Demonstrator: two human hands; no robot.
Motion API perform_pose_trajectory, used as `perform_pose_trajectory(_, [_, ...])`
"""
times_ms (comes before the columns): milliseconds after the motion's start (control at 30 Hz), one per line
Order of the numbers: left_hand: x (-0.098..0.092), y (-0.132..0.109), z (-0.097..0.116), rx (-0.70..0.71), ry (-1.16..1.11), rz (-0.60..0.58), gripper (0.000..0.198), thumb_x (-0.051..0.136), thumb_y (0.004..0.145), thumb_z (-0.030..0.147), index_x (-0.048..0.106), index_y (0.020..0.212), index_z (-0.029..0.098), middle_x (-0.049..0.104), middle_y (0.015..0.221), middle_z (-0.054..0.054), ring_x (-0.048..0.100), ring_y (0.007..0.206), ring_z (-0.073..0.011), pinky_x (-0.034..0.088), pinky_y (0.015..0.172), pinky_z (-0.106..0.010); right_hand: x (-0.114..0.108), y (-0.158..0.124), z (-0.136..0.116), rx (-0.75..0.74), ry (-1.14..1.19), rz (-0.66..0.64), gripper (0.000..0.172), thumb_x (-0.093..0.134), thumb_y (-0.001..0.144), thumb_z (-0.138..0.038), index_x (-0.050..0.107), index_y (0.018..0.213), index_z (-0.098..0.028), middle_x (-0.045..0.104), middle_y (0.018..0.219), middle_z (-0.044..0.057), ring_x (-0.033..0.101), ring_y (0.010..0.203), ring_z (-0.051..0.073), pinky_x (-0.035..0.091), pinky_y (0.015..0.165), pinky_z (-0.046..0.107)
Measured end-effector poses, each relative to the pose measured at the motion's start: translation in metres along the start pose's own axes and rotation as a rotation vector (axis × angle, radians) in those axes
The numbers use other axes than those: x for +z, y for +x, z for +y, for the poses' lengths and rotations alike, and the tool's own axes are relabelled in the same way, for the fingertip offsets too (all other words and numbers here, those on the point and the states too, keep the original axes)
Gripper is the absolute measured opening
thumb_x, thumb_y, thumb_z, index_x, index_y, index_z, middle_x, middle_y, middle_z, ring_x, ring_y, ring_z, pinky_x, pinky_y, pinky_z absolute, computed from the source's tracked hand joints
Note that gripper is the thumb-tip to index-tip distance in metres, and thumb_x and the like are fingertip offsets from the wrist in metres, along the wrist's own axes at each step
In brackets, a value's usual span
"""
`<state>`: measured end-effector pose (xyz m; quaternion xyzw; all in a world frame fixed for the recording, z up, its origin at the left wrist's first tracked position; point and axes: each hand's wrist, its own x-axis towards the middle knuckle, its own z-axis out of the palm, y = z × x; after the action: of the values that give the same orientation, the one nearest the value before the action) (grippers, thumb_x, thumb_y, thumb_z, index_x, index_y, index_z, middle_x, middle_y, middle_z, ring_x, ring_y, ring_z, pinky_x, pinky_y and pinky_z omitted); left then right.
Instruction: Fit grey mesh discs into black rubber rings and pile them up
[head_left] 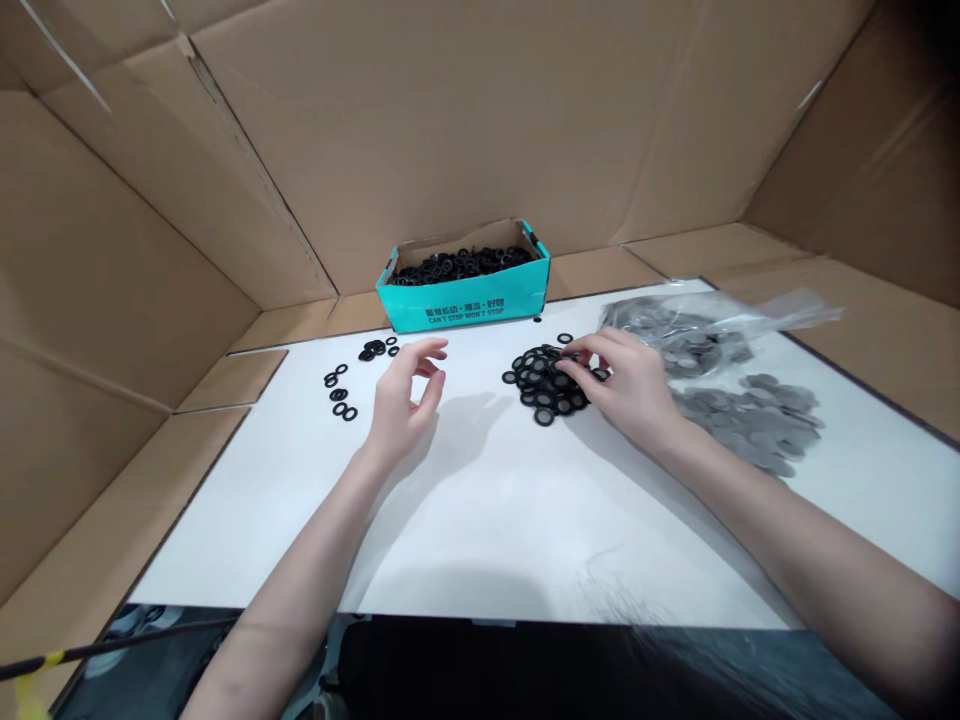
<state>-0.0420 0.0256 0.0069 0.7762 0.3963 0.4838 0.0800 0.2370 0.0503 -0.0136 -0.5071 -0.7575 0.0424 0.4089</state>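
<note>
My left hand [406, 395] hovers over the white table, thumb and fingers curved apart with nothing visible between them. Left of it, several loose black rings [340, 395] lie flat, and a small cluster of black rings [371, 350] sits a bit farther back. At the pile of black rings with grey mesh-like discs in their centres [545, 400], my right hand [611, 375] has its thumb and index finger pinched on what looks like one black ring. The rest of that hand covers part of the pile's right side.
Behind the hands stands a turquoise box [465, 300] filled with black rings. To the right are a clear plastic bag [675, 325] of grey discs and a loose heap of grey discs [757, 420]. Cardboard walls [480, 120] enclose the white table [465, 520].
</note>
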Motion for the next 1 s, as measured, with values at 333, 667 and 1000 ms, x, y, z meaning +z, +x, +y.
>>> perform_pose_trajectory(333, [-0.029, 0.007, -0.029, -0.385, 0.529, -0.217, 0.026, 0.048, 0.091, 0.022, 0.064, 0.111, 0.019, 0.064, 0.112, -0.011, 0.063, 0.1, -0.0249, 0.051, 0.087, -0.038, -0.022, 0.004, -0.013, 0.076, 0.008, 0.051, 0.024, 0.051, 0.089, -0.035, 0.063, 0.073, -0.024, 0.064, 0.075, 0.006, 0.057, 0.069, 0.021, 0.041, 0.068, 0.034])
perform_pose_trajectory(667, [-0.038, 0.001, -0.061, -0.636, 0.738, -0.446, 0.021, 0.061, 0.085, 0.038, 0.068, 0.095, 0.021, 0.065, 0.1, -0.011, 0.06, 0.102, -0.032, 0.047, 0.089, -0.042, -0.073, -0.029, 0.019, 0.157, -0.164, -0.002, 0.005, 0.054, 0.078, -0.025, 0.057, 0.074, -0.023, 0.065, 0.077, 0.009, 0.06, 0.078, 0.025, 0.041, 0.069, 0.035])
perform_pose_trajectory(1000, [-0.035, 0.003, -0.064, -0.579, 0.588, -0.446, 0.011, 0.059, 0.078, 0.027, 0.066, 0.085, 0.022, 0.071, 0.089, -0.004, 0.064, 0.087, -0.0235, 0.048, 0.081, -0.033, -0.078, -0.059, 0.07, 0.227, -0.519, -0.242, 0.023, 0.058, 0.082, -0.037, 0.072, 0.09, -0.021, 0.071, 0.097, 0.014, 0.058, 0.091, 0.033, 0.042, 0.073, 0.041])
